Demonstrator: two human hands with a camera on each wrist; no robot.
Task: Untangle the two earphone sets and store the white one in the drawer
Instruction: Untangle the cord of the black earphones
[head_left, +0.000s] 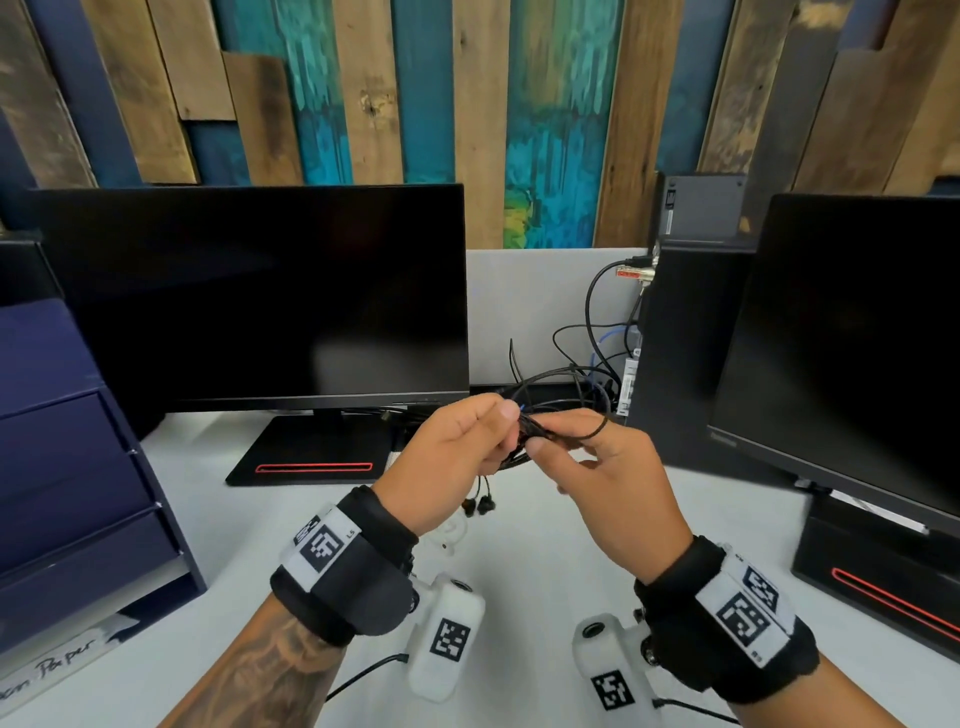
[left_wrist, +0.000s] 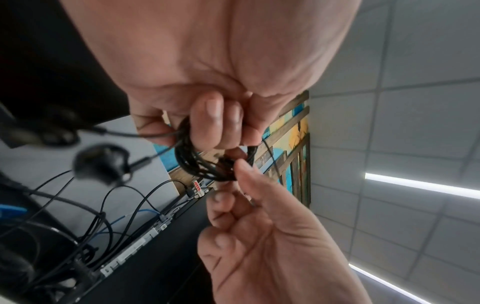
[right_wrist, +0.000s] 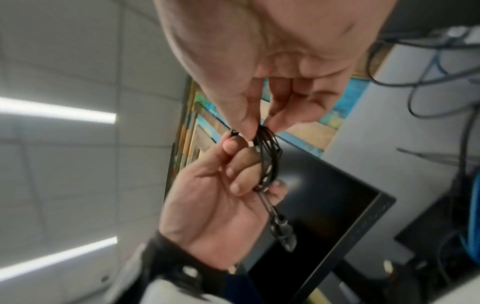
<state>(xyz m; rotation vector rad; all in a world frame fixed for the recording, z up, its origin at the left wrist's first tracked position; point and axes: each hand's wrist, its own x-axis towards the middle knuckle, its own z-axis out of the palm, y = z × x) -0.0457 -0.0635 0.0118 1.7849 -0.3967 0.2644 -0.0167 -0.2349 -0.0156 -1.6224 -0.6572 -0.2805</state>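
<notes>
L hand (head_left: 457, 457) gripped the black earphone coil (left_wrist: 205, 164) mid-air btwn the monitors, R hand (head_left: 602, 478) pinched a loop, white set (head_left: 451, 531) lay on desk below L wrist; yanking prob would've tightened the knot.

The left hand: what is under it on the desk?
Under the left hand black earbuds hang, with a white earphone on the desk below. The wrist hides the rest.

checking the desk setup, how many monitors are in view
2. One monitor stands at the left behind the left hand; the other monitor stands at the right edge, partly cut off by the frame. More could lie outside the view.
</notes>
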